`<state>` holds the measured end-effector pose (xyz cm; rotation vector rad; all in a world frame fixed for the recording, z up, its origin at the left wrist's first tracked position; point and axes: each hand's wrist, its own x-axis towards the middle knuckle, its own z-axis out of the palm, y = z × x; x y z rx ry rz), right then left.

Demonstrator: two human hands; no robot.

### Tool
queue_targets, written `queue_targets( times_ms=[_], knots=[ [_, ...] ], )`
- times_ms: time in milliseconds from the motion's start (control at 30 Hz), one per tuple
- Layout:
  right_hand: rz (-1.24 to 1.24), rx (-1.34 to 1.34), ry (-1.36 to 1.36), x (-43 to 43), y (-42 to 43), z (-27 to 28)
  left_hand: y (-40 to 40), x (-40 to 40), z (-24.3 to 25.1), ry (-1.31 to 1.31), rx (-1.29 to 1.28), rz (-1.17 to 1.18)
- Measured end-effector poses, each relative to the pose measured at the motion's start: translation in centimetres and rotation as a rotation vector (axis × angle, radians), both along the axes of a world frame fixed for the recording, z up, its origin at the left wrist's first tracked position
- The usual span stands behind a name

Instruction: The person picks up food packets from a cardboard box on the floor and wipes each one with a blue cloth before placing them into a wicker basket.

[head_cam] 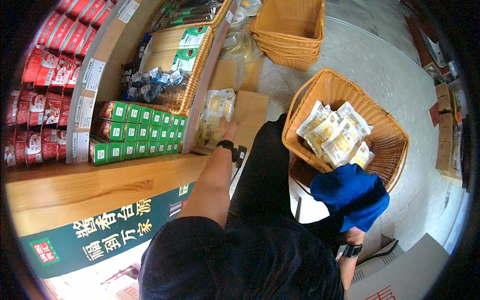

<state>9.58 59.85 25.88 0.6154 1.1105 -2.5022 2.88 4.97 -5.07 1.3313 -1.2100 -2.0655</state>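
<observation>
My left hand [228, 126] reaches down to clear plastic food packets [218, 106] lying on a sheet of cardboard [251, 112] beside the shelf. The fingers touch or nearly touch one packet; their grip cannot be made out. A dark blue cloth [350, 193] covers my right hand, so its fingers are hidden. It is at the near rim of a woven basket [390, 150] with a handle, which holds several sealed food packets [343, 140]. A black band is on each wrist.
Stacked woven baskets [288, 33] stand on the floor ahead. On the left, a wooden shelf [112, 183] carries green boxes [131, 132], red packages [48, 105] and a basket of bundled sticks [168, 56]. A grey carton [408, 270] is at the lower right.
</observation>
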Motion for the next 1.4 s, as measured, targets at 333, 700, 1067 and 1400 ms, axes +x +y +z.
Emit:
queue_targets(
  times_ms=[333, 700, 1067, 1400],
  knots=[
    [-0.028, 0.158, -0.067, -0.4, -2.0, 0.3, 5.8, -5.4, 13.4, -0.955, -0.747, -0.768],
    [-0.004, 0.184, -0.044, -2.3, -4.2, 1.6, 2.9, -3.4, 7.0, -1.100, -1.164, -0.890],
    [0.035, 0.101, 0.021, -3.1, -5.9, 2.3, 3.7, -2.1, 13.1, -0.987, -1.122, -0.683],
    [0.160, -0.005, 0.313, -4.9, -8.0, 4.0, 19.7, -2.5, 32.9, 0.269, -0.795, -0.786]
  ],
)
